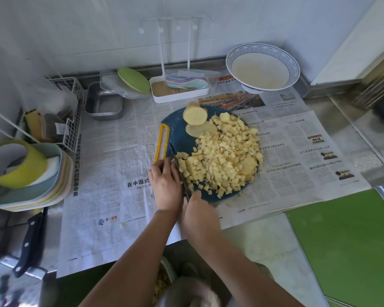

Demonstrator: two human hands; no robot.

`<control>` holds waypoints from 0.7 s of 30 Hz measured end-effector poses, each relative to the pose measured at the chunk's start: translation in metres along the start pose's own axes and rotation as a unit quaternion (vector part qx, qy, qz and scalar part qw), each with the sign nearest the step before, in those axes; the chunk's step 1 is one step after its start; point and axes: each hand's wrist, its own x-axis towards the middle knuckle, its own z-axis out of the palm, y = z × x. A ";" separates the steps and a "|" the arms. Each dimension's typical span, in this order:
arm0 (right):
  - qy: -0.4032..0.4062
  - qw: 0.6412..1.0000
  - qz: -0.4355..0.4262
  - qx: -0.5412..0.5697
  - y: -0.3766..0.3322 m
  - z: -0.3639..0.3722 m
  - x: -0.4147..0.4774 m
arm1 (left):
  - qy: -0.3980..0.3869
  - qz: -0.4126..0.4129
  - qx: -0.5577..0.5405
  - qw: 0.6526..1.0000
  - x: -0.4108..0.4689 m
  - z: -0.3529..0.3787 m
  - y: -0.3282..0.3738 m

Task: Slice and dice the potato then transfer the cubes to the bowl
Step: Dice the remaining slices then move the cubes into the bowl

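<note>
A dark blue cutting board (182,140) with a yellow handle lies on newspaper. A big heap of potato cubes (224,158) covers its right half. An uncut potato piece (195,116) and a flat slice (201,129) sit at the board's far edge. My right hand (198,214) grips the handle of a knife (179,167), whose blade stands against the left side of the heap. My left hand (165,185) rests flat on the board's near left edge, beside the blade. An empty white bowl (262,67) with a blue rim stands at the back right.
A white tray with a rack (179,89), a green lid on a clear box (133,79) and a metal pan (103,105) line the back. Stacked pastel plates (31,180) and a wire basket (64,107) fill the left. A second black-handled knife (30,240) lies at front left.
</note>
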 end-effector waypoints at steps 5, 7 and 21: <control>-0.014 1.000 0.004 0.016 0.006 -0.002 -0.006 | -0.003 -0.012 -0.003 1.000 -0.001 0.000 0.000; -0.012 1.000 0.004 0.010 0.006 -0.002 -0.007 | -0.001 -0.008 0.002 1.000 -0.001 0.000 0.000; -0.007 0.998 -0.021 0.051 0.009 -0.014 0.035 | -0.047 -0.036 -0.009 0.998 -0.001 0.002 0.003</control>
